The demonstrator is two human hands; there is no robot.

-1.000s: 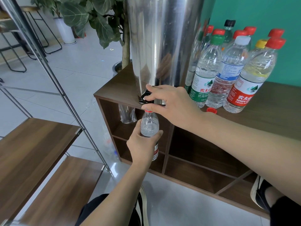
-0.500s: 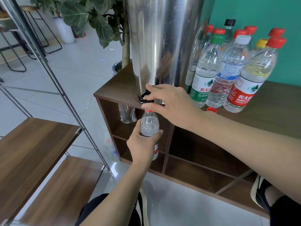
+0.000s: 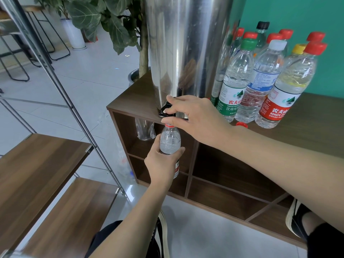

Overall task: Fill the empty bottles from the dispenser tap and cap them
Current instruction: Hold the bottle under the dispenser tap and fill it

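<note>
A tall steel dispenser [image 3: 186, 49] stands on the left end of a brown wooden cabinet [image 3: 316, 127]. My right hand [image 3: 197, 118] pinches its black tap lever [image 3: 165, 110] between thumb and fingers. Directly under the tap my left hand [image 3: 162, 162] grips a small clear bottle [image 3: 170, 140] upright, its open neck with a red ring just below the spout. The bottle holds water up to its shoulder. A loose red cap [image 3: 242, 124] lies on the cabinet top behind my right wrist.
Several capped bottles [image 3: 260, 77] with red, green, white, yellow and black caps stand right of the dispenser against a teal wall. A clear cup [image 3: 145, 130] sits in the cabinet's upper left cell. A metal-framed wooden shelf [image 3: 37, 164] stands at left, a potted plant [image 3: 115, 21] behind.
Nothing has visibly moved; both hands stay on the tap lever and on the bottle under it.
</note>
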